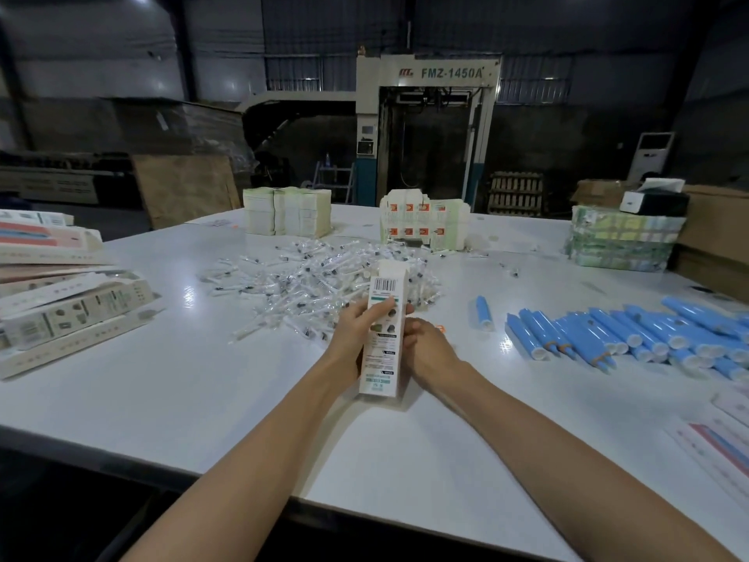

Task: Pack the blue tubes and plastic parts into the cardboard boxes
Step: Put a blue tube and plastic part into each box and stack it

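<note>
1. the white table is carrying everything, and two bare forearms are reaching in over its near edge.
2. flat printed cartons are lying at the near right edge.
3. the left hand is gripping a cardboard box near the middle of the table. its fingers are wrapping round the left side and its fingertips are pressing on the printed front below the barcode.
4. the box is standing tilted, with its lower end resting on the table and its open top flap pointing towards the far edge.
5. the right hand is holding the box's right side with curled fingers.
6. blue tubes are lying in a loose row towards the right edge, well apart from the box.
7. a single blue tube is lying between the row and the box.
8. fanned flat cartons are lying along the left edge.
9. plastic parts in clear wrappers are lying heaped just behind the box.
10. stacks of folded cartons are standing at the far edge, with a red-marked stack beside them.
11. a green wrapped bundle is sitting at the far right corner.
12. a machine marked fmz-1450a is standing beyond the table.
</note>
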